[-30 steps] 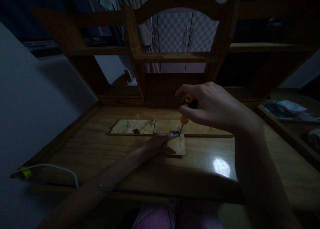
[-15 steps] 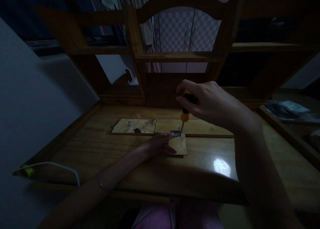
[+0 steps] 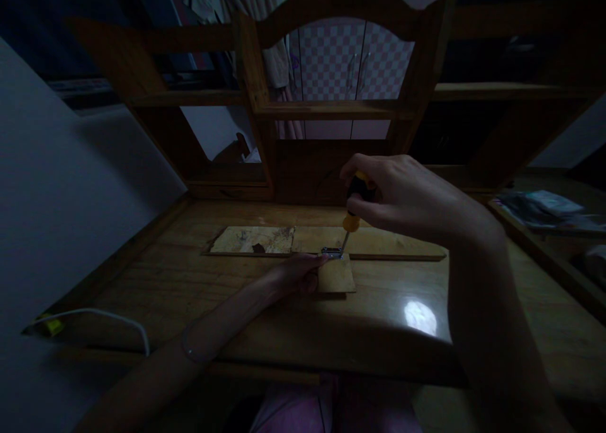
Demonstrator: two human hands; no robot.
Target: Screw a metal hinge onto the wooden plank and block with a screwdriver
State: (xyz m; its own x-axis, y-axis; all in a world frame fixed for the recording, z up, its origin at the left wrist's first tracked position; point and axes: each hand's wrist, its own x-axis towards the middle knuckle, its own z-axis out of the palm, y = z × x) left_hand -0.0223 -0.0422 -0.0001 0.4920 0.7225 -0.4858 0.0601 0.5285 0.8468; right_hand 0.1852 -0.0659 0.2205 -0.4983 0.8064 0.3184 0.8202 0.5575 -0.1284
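My right hand (image 3: 386, 190) is closed around the yellow and black handle of a screwdriver (image 3: 351, 221), which slants down. The screwdriver's tip meets a small metal fitting (image 3: 332, 252), perhaps a hinge, at the upper edge of a small wooden board (image 3: 336, 276). From the left, my left hand (image 3: 300, 274) presses a fingertip on the fitting, its other fingers curled in beside the board. Just behind lies a long wooden plank (image 3: 379, 242), its left part pale and stained. Any screw under the tip is too small to make out.
Everything lies on a glossy wooden desk (image 3: 218, 288) with a wooden shelf unit (image 3: 331, 109) along its back. A white cable (image 3: 108, 313) and a yellow object (image 3: 53, 324) are at the left edge. Plastic-wrapped items (image 3: 544, 202) sit at the far right.
My left hand's lower fingers have curled in from the small board's face. My right hand and the screwdriver handle have shifted slightly right, the tip staying at the fitting.
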